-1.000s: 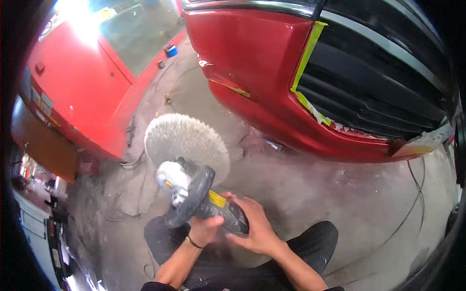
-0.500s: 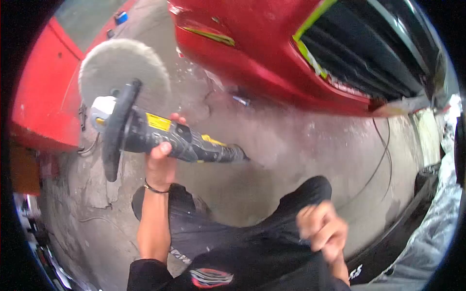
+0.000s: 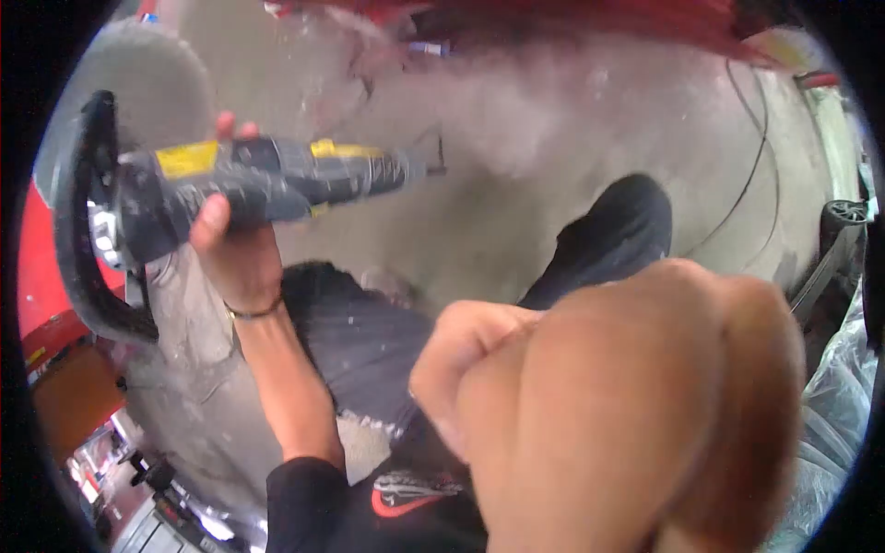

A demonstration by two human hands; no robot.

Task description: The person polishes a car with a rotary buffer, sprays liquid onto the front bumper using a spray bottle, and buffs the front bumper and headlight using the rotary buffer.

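Observation:
My left hand [image 3: 241, 263] is wrapped round the body of a black and yellow polisher [image 3: 304, 170], gripping it from below. The tool lies almost level at the left of the head view. Its round pale pad [image 3: 152, 78] is at the far left, partly behind the black loop handle [image 3: 78, 240]. Large and close to the camera is my right hand [image 3: 627, 387], raised with its fingers curled in. I see no object in it, though the inside of the fist is hidden.
A red car body [image 3: 590, 28] runs along the top edge. A dark cable [image 3: 761, 138] lies on the stained concrete floor [image 3: 516, 120] at the right. Clear plastic sheeting [image 3: 834, 442] hangs at the far right. Brown and grey workshop items [image 3: 78, 396] stand at lower left.
My right hand has risen from near my knee to close before the camera. The polisher has shifted left in view, still in my left hand. The view has tipped down, away from the car.

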